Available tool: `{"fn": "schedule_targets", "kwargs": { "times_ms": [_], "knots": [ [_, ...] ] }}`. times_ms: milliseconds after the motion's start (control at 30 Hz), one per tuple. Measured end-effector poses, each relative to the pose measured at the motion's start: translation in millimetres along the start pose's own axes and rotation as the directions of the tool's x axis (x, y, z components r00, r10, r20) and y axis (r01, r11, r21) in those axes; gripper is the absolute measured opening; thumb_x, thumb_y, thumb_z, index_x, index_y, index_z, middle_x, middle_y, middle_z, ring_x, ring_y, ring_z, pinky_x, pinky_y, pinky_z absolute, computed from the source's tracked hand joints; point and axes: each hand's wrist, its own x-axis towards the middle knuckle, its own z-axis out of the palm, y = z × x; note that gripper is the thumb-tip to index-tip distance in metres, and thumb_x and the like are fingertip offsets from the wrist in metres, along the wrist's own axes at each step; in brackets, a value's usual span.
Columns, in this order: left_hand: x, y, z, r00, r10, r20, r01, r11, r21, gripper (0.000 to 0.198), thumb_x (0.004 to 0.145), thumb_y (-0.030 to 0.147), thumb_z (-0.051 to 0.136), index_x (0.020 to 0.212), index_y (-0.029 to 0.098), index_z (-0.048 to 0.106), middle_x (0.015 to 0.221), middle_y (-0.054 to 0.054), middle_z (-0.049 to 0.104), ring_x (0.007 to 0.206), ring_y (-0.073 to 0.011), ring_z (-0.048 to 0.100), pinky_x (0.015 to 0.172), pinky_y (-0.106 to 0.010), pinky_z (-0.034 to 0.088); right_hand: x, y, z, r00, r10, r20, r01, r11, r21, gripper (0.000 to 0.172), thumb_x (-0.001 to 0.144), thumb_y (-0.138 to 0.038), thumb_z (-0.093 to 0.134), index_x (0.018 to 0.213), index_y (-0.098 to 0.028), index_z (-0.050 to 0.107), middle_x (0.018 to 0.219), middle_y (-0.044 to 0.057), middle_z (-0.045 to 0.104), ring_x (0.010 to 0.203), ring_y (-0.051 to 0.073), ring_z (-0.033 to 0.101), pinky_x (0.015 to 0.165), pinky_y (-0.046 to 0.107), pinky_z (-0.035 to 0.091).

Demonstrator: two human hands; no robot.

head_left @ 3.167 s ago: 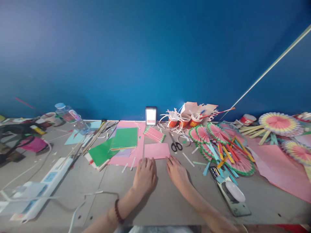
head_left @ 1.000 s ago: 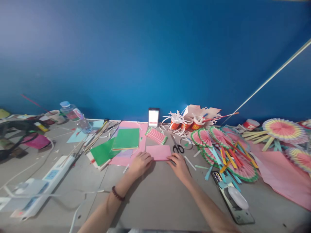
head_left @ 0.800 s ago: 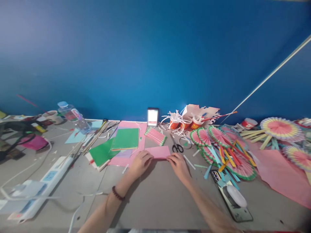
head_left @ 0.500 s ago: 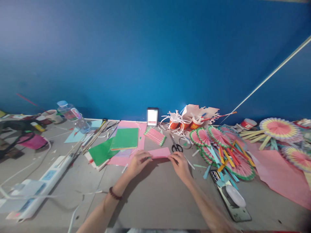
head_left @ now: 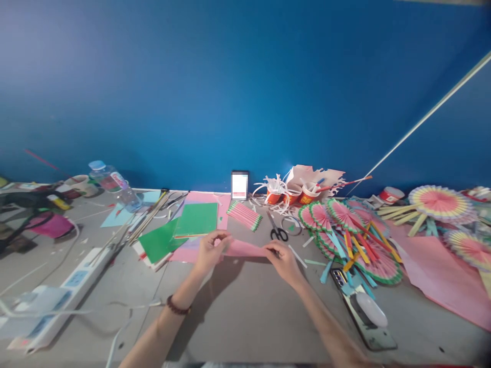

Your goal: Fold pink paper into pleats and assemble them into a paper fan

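A strip of folded pink paper (head_left: 245,249) stretches between my two hands, just above the grey table. My left hand (head_left: 211,250) pinches its left end, and a beaded bracelet circles that wrist. At the right end, the fingers of my right hand (head_left: 282,258) are closed on the paper. Beyond the strip lies a pleated pink paper piece (head_left: 244,215) with green edges. Black-handled scissors (head_left: 279,234) rest just past my right hand. Green paper sheets (head_left: 197,220) are stacked behind my left hand, over a pink sheet.
Pink and green paper fans (head_left: 333,225) with coloured sticks pile up on the right, near a phone (head_left: 362,317) bearing a white mouse (head_left: 371,308). Red cups (head_left: 310,193) hold paper scraps at the wall. A power strip (head_left: 65,296) and a plastic bottle (head_left: 115,184) are at left.
My left hand has risen and moved slightly left with its end of the pink paper, whose left part now lifts off. My right hand stays nearly in place.
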Motion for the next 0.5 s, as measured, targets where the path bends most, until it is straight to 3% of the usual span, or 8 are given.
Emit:
{"fn": "schedule_targets", "kwargs": {
  "times_ms": [133,267,500],
  "knots": [
    [4,13,0.5,0.995,-0.074,0.074,0.084,0.986,-0.146,0.036,0.067,0.036,0.073,0.096,0.015,0.07,0.062,0.004,0.05,0.057,-0.0084,0.045,0.056,-0.022,0.039,1,4,-1,0.978,0.189,0.085,-0.2,0.968,0.15,0.021,0.078,-0.035,0.059,0.075,-0.018,0.072,0.073,0.002,0.064,0.073,0.017,0.057,0.068,0.027,0.043],
    [10,19,0.3,0.973,-0.168,0.157,0.197,0.96,-0.196,0.041,0.062,0.039,0.076,0.094,0.014,0.07,0.059,0.004,0.046,0.056,-0.0077,0.041,0.054,-0.021,0.036,0,5,0,0.907,0.369,0.204,-0.414,0.868,0.274,0.023,0.071,-0.039,0.066,0.076,-0.018,0.073,0.071,0.001,0.067,0.069,0.017,0.057,0.065,0.027,0.043],
    [24,15,0.0,0.97,-0.163,0.179,0.164,0.986,0.009,0.03,0.064,0.046,0.072,0.071,0.017,0.071,0.069,-0.003,0.068,0.065,-0.0151,0.057,0.061,-0.025,0.045,-3,2,1,0.828,0.461,0.321,-0.557,0.746,0.366,0.024,0.065,-0.037,0.071,0.079,-0.018,0.074,0.068,0.002,0.067,0.06,0.014,0.054,0.056,0.026,0.042]
  ]
}}
